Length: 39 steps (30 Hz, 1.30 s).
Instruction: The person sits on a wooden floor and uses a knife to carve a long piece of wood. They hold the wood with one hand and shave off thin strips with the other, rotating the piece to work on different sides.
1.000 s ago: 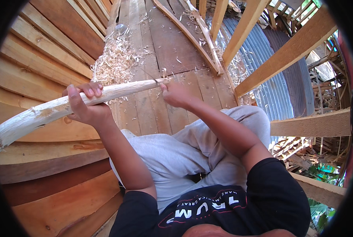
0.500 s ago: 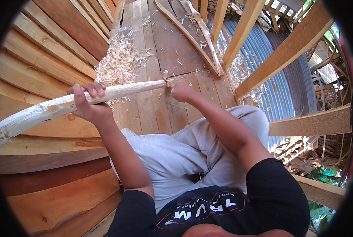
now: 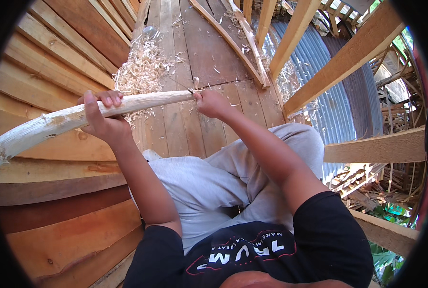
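Observation:
A long, pale peeled wooden pole (image 3: 55,120), curved at its left end, slants across in front of me. My left hand (image 3: 103,113) is closed around its middle, with the thumb on the near side and the fingers over the top. At the pole's right, thinner end, my right hand (image 3: 213,103) is closed in a fist. A thin dark blade (image 3: 185,87), apparently a knife's, juts from this fist across the pole's tip; its handle is hidden in the fingers. One small curled shaving (image 3: 196,81) shows beside the tip.
Shavings (image 3: 144,72) lie heaped on the plank floor (image 3: 175,129) beyond my left hand. Stacked boards (image 3: 46,91) form the left side. Two long strips (image 3: 228,41) lie at the far right, near upright wooden posts (image 3: 295,36). Corrugated metal sheet (image 3: 319,77) shows beyond them.
My right hand has moved slightly left and away from me, and the thin blade now shows past the pole's tip. The pole has shifted slightly left with my left hand still around it.

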Motion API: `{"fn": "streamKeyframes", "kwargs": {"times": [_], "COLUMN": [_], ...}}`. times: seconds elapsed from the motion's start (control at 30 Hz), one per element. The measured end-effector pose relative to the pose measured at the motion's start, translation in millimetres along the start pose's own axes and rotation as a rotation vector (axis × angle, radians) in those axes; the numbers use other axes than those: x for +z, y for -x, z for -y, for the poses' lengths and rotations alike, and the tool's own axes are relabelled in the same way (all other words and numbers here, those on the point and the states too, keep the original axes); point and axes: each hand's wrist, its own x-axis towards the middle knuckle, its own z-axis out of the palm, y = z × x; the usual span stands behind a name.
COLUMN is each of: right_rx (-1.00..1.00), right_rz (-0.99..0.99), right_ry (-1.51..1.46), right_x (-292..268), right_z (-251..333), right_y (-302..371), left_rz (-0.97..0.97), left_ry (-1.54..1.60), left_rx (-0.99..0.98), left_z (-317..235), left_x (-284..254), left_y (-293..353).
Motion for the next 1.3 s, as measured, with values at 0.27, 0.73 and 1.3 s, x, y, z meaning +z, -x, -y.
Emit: {"fn": "streamKeyframes", "kwargs": {"times": [0.27,0.73,1.3], "right_rx": [-0.122,-0.124,0.124], "right_rz": [0.042,0.116,0.184], "right_ry": [-0.039,-0.079,0.293], "right_x": [-16,-19,-3], "right_z": [52,65,-35], "right_y": [34,26,-17], "left_rz": [0.018,0.060,0.148], "left_ry": [0.088,0.108,0.169], "left_rx": [0.009,0.039,-0.017], "left_z": [-1,5,0], "left_x": [-18,-15,-10], "left_y": [-5,-1,-1]}}
